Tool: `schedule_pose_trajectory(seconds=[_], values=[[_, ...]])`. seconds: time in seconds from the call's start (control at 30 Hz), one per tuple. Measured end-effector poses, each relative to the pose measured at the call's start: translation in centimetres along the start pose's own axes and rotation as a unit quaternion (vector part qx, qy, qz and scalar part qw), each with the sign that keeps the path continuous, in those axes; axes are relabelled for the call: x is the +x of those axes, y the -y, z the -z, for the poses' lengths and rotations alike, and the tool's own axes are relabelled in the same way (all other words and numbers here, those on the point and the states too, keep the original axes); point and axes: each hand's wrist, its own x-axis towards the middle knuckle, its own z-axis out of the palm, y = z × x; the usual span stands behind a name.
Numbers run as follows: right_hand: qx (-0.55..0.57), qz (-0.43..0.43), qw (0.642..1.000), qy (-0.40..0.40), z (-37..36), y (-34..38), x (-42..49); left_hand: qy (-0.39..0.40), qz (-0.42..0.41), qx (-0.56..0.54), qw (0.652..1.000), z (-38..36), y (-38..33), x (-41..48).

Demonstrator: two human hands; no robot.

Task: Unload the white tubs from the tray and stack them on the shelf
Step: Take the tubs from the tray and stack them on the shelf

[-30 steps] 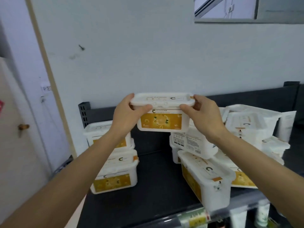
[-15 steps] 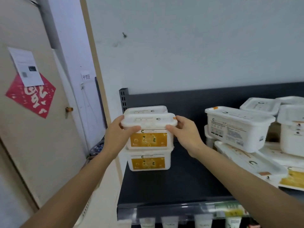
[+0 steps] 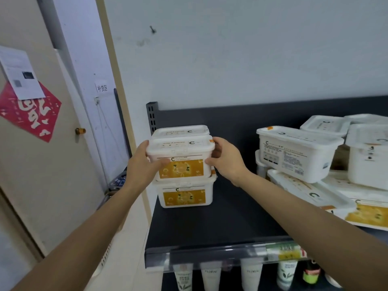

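White tub, lid shut, contents hidden, orange label facing you, gripped at both ends by your left hand and right hand, sits on matching tub just below grip on shelf.

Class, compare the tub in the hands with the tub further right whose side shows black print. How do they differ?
The held tub shows an orange label; the printed tub shows white with text. The left hand and right hand grip the held tub; nobody touches the printed tub. The held tub sits squarely over a lower tub; the printed tub rests on tipped tubs. Both are white with C-marked lids.
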Motion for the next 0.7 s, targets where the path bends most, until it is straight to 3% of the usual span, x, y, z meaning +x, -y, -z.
schedule_pose_trajectory(seconds=[0.1, 0.17, 0.23, 0.37, 0.5, 0.57, 0.63, 0.7], values=[[-0.071, 0.002, 0.997, 0.005, 1.0, 0.5, -1.4, -0.062, -0.074, 0.204, 0.974, -0.6, -1.7, -0.3], [-0.129, 0.017, 0.991, -0.001, 2.4, 0.4, -2.5, -0.087, -0.173, 0.270, 0.943, -2.0, -3.6, -0.9], [-0.189, 0.034, 0.981, -0.012, 4.4, 0.3, -3.6, -0.061, -0.251, 0.252, 0.933, -4.3, -5.5, -1.7], [-0.283, 0.051, 0.956, -0.063, 9.3, -0.4, -6.0, 0.049, -0.305, 0.231, 0.923, -10.0, -7.2, -2.7], [-0.342, 0.094, 0.924, -0.141, 14.1, -1.3, -7.5, 0.052, -0.390, 0.225, 0.891, -14.4, -9.8, -2.0], [-0.370, 0.106, 0.905, -0.180, 15.9, -2.0, -7.7, 0.077, -0.383, 0.176, 0.903, -16.2, -11.9, -1.4], [-0.411, 0.134, 0.877, -0.210, 17.2, -2.6, -7.9, 0.127, -0.278, 0.098, 0.947, -17.9, -13.5, -0.4], [-0.474, 0.137, 0.845, -0.204, 18.5, -3.3, -8.0, 0.166, -0.189, 0.048, 0.967, -19.4, -14.2, 0.7]])
